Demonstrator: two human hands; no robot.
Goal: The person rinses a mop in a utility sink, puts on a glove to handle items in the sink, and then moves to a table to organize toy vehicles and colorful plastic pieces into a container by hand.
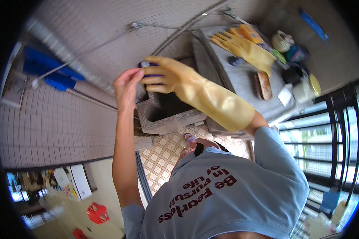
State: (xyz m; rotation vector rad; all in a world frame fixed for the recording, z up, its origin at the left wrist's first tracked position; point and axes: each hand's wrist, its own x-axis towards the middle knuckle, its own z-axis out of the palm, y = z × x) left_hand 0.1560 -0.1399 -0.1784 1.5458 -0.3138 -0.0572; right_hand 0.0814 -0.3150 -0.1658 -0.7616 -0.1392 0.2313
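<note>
My left hand [126,85] is bare, its thumb and finger pinching near a fingertip of the glove on my other hand. A long yellow rubber glove [221,103] covers my right hand [167,76] and most of that forearm. Its fingers are spread and point left. A dark blue thing [144,64] with a white spot shows behind and between the gloved fingers; whether it is held is unclear. Both hands are above a stone sink [167,119]. A second yellow rubber glove [246,50] lies flat on the grey counter [242,80] to the right.
On the counter are a brown brush-like block [264,85], a small dark blue item [235,61], an orange packet [249,33], a light pot [281,41] and a jar with a yellow lid [306,89]. A tiled wall [62,131] rises at left. Dark window bars [332,131] stand at right.
</note>
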